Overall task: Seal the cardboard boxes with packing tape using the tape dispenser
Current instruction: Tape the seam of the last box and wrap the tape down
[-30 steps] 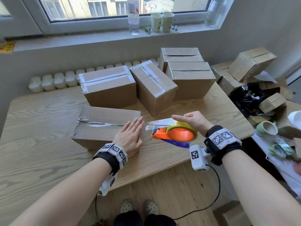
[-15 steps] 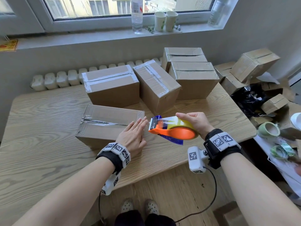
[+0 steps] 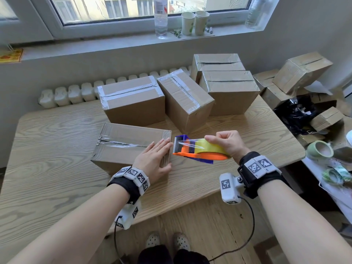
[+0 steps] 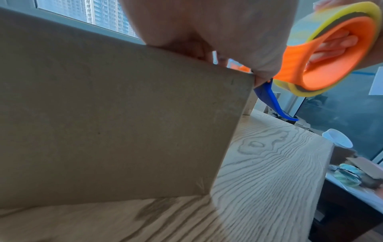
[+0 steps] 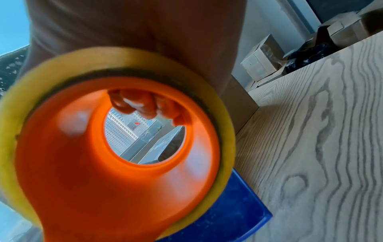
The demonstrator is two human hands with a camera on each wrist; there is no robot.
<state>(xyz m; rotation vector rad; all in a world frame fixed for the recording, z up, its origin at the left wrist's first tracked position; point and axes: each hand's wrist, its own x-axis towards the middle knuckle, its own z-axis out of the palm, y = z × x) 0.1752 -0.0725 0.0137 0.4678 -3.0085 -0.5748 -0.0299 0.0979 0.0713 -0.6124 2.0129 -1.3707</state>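
Cardboard box (image 3: 122, 143) under left hand (image 3: 153, 161); right hand (image 3: 226, 142) grips tape dispenser (image 3: 198, 151).

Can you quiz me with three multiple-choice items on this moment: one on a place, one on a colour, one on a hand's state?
1. Where is the tape dispenser?
A. Just right of the low box
B. On the windowsill
C. On the floor

2. What colour is the dispenser's frame?
A. Green
B. Orange
C. White

3. How is the left hand?
A. Curled into a fist
B. Pinching loose tape
C. Flat on the low box

Answers:
1 A, the right hand holds it beside that box's right end.
2 B, orange shows in all three views.
3 C, straight fingers rest on the box top.
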